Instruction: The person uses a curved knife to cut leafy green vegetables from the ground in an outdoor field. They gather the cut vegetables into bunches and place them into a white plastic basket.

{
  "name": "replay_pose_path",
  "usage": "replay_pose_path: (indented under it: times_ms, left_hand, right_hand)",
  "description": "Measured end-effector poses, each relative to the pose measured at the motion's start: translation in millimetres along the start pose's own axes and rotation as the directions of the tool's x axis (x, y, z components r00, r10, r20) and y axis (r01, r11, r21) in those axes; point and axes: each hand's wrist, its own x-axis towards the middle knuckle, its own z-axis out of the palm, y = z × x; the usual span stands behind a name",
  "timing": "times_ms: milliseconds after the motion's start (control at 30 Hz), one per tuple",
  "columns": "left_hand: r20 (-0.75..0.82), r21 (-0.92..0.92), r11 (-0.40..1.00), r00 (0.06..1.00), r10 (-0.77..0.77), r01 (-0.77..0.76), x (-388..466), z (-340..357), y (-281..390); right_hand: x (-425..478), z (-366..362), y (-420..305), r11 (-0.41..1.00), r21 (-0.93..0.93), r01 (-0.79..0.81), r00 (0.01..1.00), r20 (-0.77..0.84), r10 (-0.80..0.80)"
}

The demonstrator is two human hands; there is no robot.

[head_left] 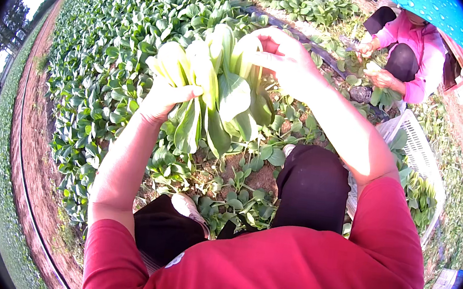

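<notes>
My left hand (163, 101) grips a bunch of bok choy (205, 71) from the left, its thumb laid across the pale stems. The stem ends point up and the green leaves hang down. At the right side of the bunch, my right hand (288, 63) has its thumb and fingers around another bok choy head (244, 54); its leaves overlap the bunch. Below both hands, cut leaves and small plants (246, 202) lie on the soil between my shoes.
Dense bok choy plants (113, 49) stand ahead and left. A white plastic crate (418, 136) holding bok choy (420, 200) sits at my right. Beyond it, a co-worker (426, 66) in pink crouches under a blue umbrella (437, 14), greens in hand. A black hose (22, 142) runs along the left path.
</notes>
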Motion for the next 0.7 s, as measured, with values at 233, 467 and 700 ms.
replay_pose_path:
  times_ms: [233, 467, 700]
  left_hand:
    - [0.171, 0.019, 0.998, 0.984, 0.058, -0.062, 28.9, 133.1, -1.0]
    - [0.116, -0.037, 0.995, 0.99, -0.084, 0.089, 35.9, 203.9, -52.6]
    - [0.141, -0.113, 0.985, 0.984, -0.111, 0.127, 59.3, 248.6, -66.7]
  right_hand:
    - [-72.0, -17.2, -9.5, 0.837, 0.422, 0.348, 0.912, -0.359, -0.198]
    - [-116.3, -52.0, -1.3, 0.912, -0.264, 0.315, 0.729, -0.548, -0.41]
    - [-152.5, -102.7, -8.4, 0.959, 0.037, 0.281, 0.777, -0.596, -0.204]
